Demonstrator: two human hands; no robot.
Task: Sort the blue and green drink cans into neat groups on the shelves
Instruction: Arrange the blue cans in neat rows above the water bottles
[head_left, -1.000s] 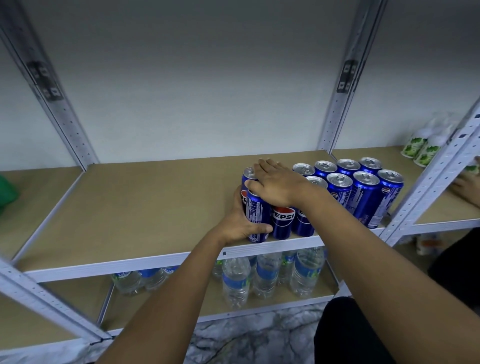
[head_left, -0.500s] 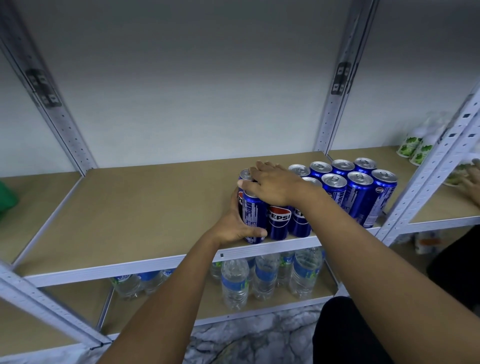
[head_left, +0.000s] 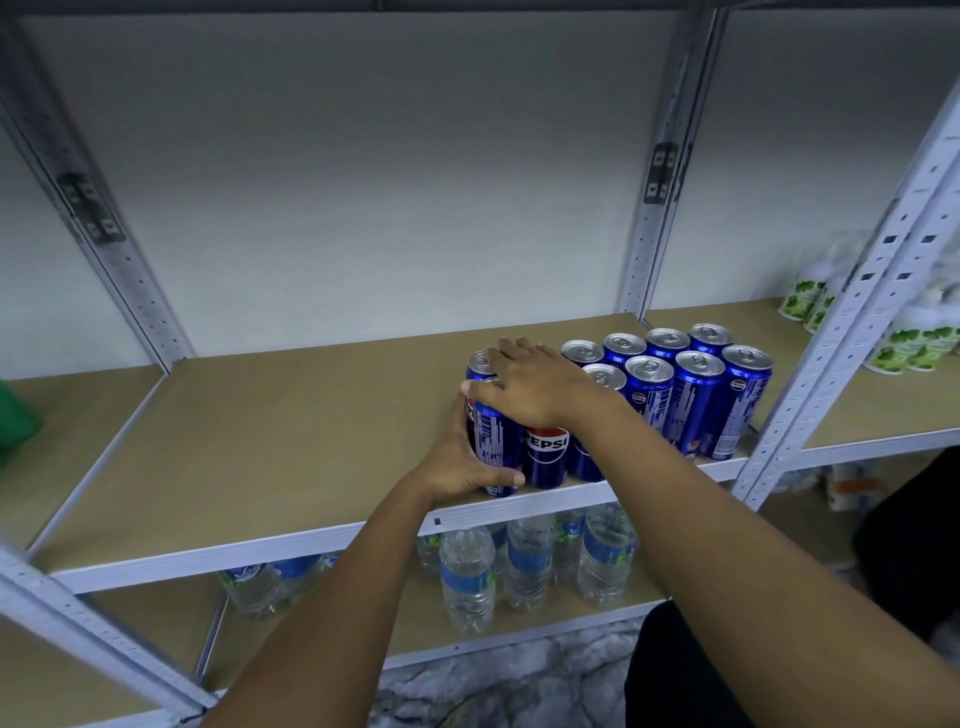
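Several blue Pepsi cans (head_left: 696, 400) stand upright in two rows at the right end of the middle shelf (head_left: 249, 452). My left hand (head_left: 462, 462) wraps around the side of the leftmost front blue can (head_left: 496, 441), thumb at its base. My right hand (head_left: 535, 384) lies flat, palm down, across the tops of the left-hand cans, next to a can with the Pepsi logo (head_left: 545, 452). Green-and-white cans (head_left: 914, 348) stand on the neighbouring shelf to the right, partly behind a post.
Perforated white metal posts (head_left: 852, 332) frame the shelf bays. Water bottles (head_left: 470, 577) stand on the lower shelf below the cans. A green object (head_left: 15, 421) shows at the far left edge. A dark-clothed person (head_left: 914, 540) is at the right edge. Marbled floor lies below.
Both hands keep their hold on the left-hand blue cans. The view has shifted slightly; the other person's hand at the right is no longer visible.
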